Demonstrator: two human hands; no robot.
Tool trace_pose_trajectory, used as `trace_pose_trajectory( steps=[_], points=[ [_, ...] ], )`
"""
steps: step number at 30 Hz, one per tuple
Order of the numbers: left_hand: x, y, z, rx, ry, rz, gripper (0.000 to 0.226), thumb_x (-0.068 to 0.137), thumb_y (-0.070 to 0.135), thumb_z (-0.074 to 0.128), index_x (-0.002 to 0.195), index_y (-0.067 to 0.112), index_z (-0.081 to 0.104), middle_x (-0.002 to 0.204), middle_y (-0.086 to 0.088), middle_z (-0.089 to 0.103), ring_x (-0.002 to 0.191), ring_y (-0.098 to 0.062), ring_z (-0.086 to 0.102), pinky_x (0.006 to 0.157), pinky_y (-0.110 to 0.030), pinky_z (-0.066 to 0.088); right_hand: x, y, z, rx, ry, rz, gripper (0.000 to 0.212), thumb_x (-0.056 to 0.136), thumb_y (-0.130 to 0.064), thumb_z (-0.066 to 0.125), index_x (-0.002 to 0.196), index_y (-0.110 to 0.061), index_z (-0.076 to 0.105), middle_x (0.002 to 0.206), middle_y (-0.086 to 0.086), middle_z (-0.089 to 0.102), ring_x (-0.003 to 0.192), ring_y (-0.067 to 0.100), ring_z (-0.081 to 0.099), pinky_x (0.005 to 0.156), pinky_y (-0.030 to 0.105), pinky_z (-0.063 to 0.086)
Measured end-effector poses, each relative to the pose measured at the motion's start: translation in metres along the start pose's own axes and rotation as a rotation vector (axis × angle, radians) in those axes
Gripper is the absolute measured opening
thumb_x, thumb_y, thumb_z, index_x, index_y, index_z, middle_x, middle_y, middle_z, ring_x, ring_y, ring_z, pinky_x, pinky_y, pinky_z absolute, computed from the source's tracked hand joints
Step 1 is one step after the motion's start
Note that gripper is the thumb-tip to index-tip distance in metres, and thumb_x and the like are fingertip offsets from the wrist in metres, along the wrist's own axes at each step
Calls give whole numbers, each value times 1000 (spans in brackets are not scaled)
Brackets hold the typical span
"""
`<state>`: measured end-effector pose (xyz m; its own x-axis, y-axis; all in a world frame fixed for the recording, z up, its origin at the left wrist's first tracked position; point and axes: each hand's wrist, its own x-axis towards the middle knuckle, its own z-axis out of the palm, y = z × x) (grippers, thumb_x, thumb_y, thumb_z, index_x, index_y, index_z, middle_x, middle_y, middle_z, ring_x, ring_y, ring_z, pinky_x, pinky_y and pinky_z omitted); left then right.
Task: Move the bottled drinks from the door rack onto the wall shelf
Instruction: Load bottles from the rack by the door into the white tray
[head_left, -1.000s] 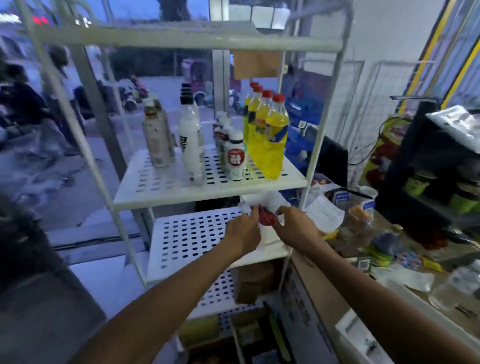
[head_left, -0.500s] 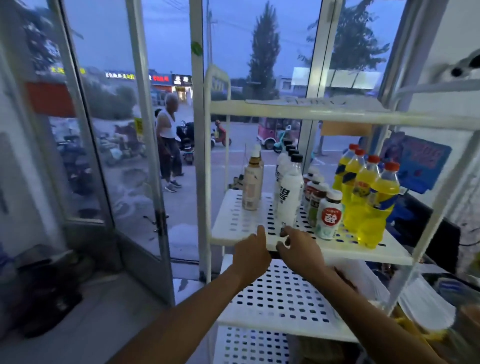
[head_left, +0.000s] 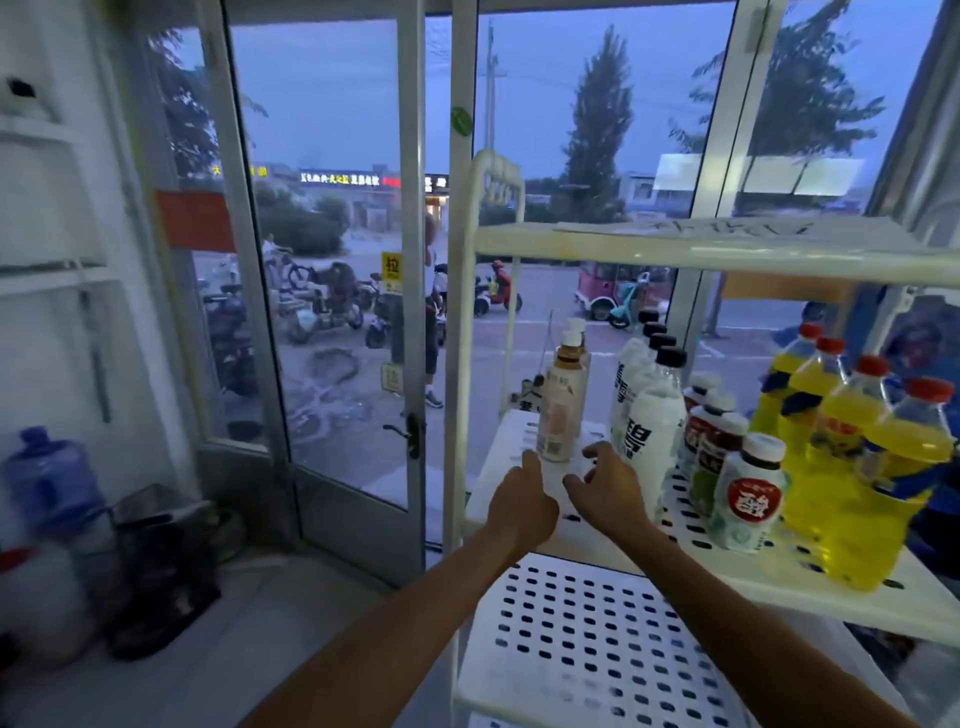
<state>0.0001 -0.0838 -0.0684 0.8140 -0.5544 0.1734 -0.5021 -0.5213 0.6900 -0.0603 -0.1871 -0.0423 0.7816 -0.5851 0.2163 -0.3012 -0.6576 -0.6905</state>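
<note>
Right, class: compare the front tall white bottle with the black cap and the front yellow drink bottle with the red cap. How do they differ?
The tall white black-capped bottle is opaque with large black characters; the yellow red-capped bottle is clear, showing yellow liquid. The white bottle stands mid-shelf, the yellow bottle at the right end. Both stand upright, capped, on the perforated white shelf.

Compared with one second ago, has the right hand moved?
Yes: the right hand rose from the lower shelf to the bottle shelf, close to the white bottle.
</note>
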Motion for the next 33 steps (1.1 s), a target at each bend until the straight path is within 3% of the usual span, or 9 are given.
trace_pose_trajectory(
  steps=[2,6,12,17,26,33],
  points=[
    [10,-3,3,-21,0,12,52,91,7,51,139,2,31,123,-21,53,111,-34,55,84,-34,44,12,-4,5,32,-12,42,47,90,-18,63,131,-7,44,105,19,65,69,20,58,42,16,37],
    [34,-10,7,-65,-12,19,48,88,4,52,133,3,36,119,-22,54,108,-38,56,86,-40,49,44,-11,24,30,65,63,51,90,-28,66,129,-5,43,119,20,60,103,34,61,73,30,45],
    [56,-18,12,-75,-81,-35,52,88,7,54,134,5,32,123,-23,49,113,-39,51,90,-45,47,95,-31,46,124,224,283,76,85,-31,71,139,0,27,135,29,42,124,43,46,97,47,42],
    [59,-23,11,-33,-102,-55,58,90,13,54,141,5,27,133,-23,45,122,-38,45,99,-47,43,121,-33,59,163,270,321,78,79,-33,77,133,-2,32,131,25,49,119,40,51,92,45,45],
    [55,-30,8,149,-202,18,64,95,19,52,149,11,19,144,-15,38,134,-34,33,115,-51,19,123,-37,72,175,377,319,75,78,-20,81,133,4,36,129,26,54,116,41,55,91,44,45],
    [53,-35,4,153,-167,65,63,95,11,51,149,10,20,143,-12,43,132,-30,39,112,-45,28,88,-40,70,123,412,340,73,74,-25,84,127,1,41,122,25,57,109,41,58,84,45,47]
  ],
)
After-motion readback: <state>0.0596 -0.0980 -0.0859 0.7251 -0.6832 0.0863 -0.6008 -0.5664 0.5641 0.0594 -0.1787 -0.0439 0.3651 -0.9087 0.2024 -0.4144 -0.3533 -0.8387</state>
